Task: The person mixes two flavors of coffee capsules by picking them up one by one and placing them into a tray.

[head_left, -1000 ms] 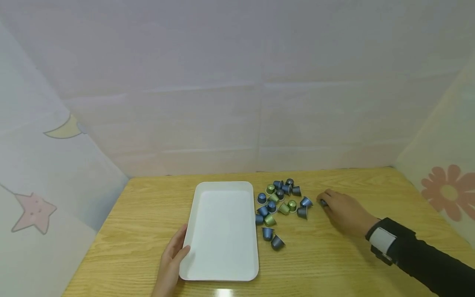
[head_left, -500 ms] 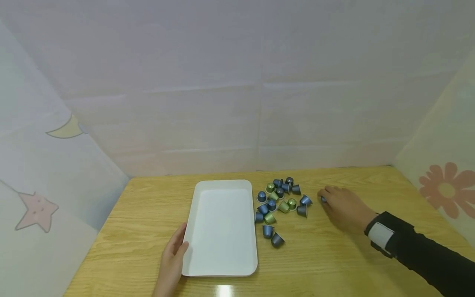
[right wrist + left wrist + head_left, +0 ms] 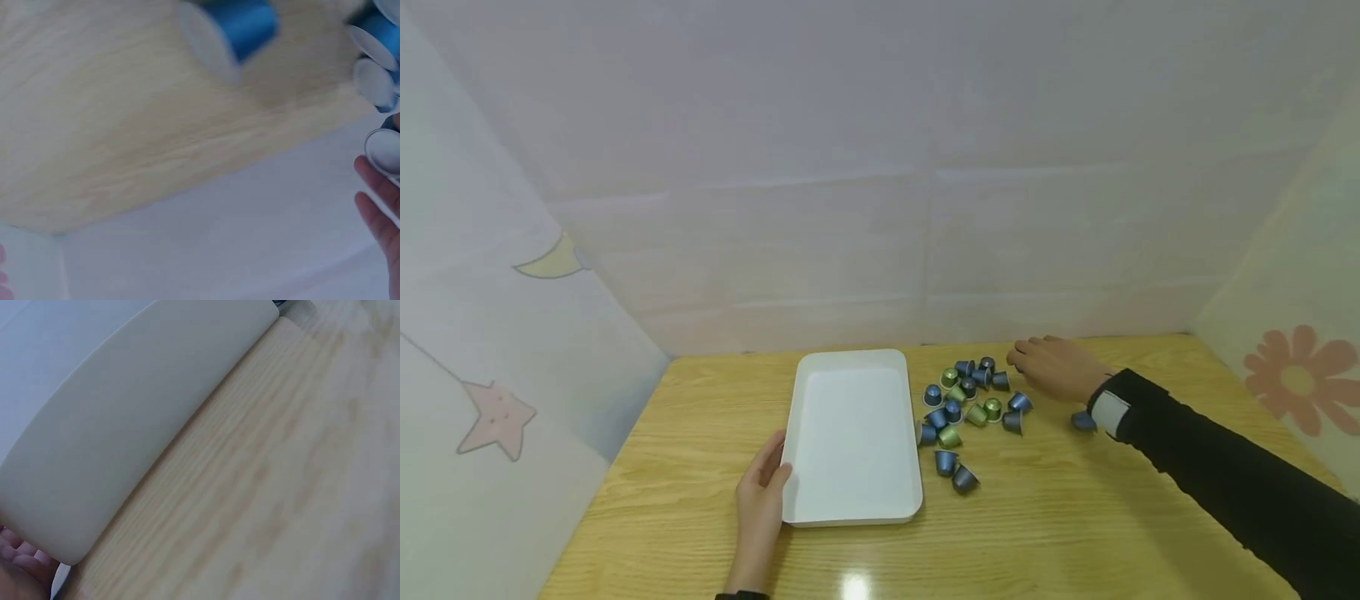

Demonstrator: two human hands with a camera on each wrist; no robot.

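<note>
My left hand (image 3: pixel 760 492) holds the left rim of a white tray (image 3: pixel 852 522), thumb over the edge and the other fingers along its outer side. The left wrist view shows the tray's side wall (image 3: pixel 125 425) close up, with curled fingers (image 3: pixel 28 559) at its corner. My right hand (image 3: pixel 1052 367) is above the far side of the table, right of a pile of coffee capsules. In the right wrist view its fingers pinch a coffee capsule (image 3: pixel 382 152), foil lid toward the camera; the head view hides it. A blue capsule (image 3: pixel 1082 421) lies under the right wrist.
Blue, dark and green capsules (image 3: pixel 992 408) lie scattered right of the tray, some on their sides. A dark one (image 3: pixel 965 479) and a blue one (image 3: pixel 946 462) lie nearest the front. White cloth (image 3: pixel 820 250) hangs behind the wooden table (image 3: pixel 1037 517).
My right hand has moved up and left toward the back of the table, uncovering the blue capsule near its wrist. My left hand and the tray have slid slightly away from me.
</note>
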